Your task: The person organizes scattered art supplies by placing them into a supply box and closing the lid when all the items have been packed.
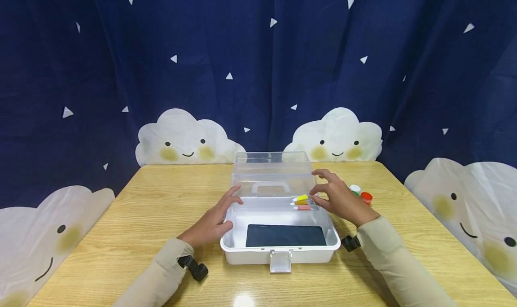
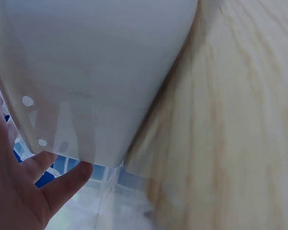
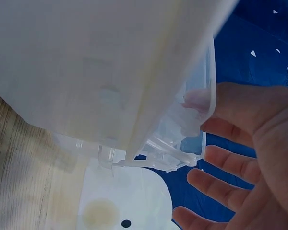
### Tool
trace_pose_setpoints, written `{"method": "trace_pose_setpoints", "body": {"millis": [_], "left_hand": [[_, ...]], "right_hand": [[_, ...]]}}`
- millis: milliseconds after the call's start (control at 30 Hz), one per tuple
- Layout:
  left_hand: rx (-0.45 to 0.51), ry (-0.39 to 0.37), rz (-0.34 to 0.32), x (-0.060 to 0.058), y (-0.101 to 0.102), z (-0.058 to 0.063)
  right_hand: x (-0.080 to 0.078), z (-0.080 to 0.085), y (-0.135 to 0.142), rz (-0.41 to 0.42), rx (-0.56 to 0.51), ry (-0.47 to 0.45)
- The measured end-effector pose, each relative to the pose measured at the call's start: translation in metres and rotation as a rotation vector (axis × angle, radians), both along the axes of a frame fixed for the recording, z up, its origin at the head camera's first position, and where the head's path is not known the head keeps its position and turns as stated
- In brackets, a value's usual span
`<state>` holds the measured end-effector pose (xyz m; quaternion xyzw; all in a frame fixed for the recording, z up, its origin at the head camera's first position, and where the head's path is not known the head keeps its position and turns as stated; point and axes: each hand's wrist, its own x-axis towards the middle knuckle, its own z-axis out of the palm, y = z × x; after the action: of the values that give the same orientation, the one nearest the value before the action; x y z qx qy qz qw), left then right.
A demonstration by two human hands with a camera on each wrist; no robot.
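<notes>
On the table (image 1: 169,208) stands an open white box (image 1: 246,256); the left hand (image 1: 212,219) spreads at its side, the right hand (image 1: 339,197) narrows beside 3 sticks (image 1: 300,203) inside, grip unclear. Placing them seems underway, calling for fine fingertip control.

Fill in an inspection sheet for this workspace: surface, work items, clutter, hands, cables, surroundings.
Surface: wood-grain table, bright glare at the near edge.
Work items: white box, clear lid open at the back; dark flat piece in the base; yellow, orange and pink pen-like items at right rear.
Clutter: small containers beyond the right hand, partly hidden.
Hands: left hand at the box's left rim, fingers spread; right hand beside the pen-like items, grip unclear.
Cables: nothing seen.
Surroundings: dark blue curtain, white triangles, smiling clouds.
</notes>
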<state>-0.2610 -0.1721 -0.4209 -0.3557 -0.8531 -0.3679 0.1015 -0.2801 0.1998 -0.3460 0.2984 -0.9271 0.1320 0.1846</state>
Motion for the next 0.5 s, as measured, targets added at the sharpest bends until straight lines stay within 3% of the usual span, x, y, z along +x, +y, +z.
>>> {"method": "trace_pose_setpoints", "body": {"millis": [233, 500], "left_hand": [[0.001, 0.016, -0.005, 0.0004, -0.0022, 0.0012], [0.002, 0.014, -0.024, 0.0004, -0.0023, 0.0001]], "right_hand": [[-0.0003, 0.0009, 0.0016, 0.043, -0.006, 0.026], [-0.0027, 0.0022, 0.0016, 0.02, -0.003, -0.027]]}}
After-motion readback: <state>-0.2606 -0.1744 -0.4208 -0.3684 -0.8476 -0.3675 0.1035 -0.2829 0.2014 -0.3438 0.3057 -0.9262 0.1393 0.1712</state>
